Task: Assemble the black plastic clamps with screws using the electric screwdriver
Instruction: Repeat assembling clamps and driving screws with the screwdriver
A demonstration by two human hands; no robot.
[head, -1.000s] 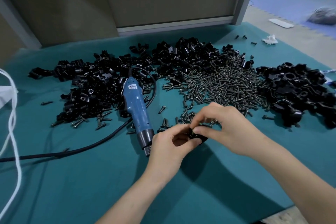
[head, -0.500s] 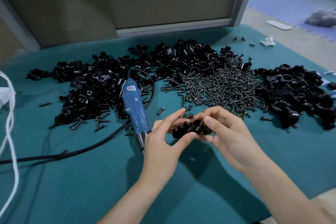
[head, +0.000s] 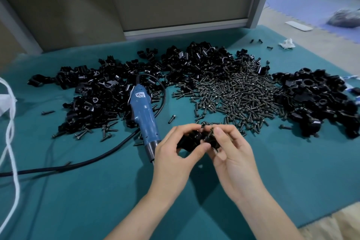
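My left hand (head: pixel 173 154) grips a black clamp (head: pixel 191 139) above the worktop (head: pixel 97 191); my right hand (head: pixel 231 154) pinches a screw (head: pixel 211 132) at it.

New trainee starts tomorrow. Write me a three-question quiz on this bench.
1. True or false: the screwdriver lies on the table, in neither hand.
2. What do the left hand and right hand hold between them? A) clamp B) cable C) cloth
3. Fill in: the screw pile lies to the ___ of the screwdriver.

Key: 1 true; 2 A; 3 right.
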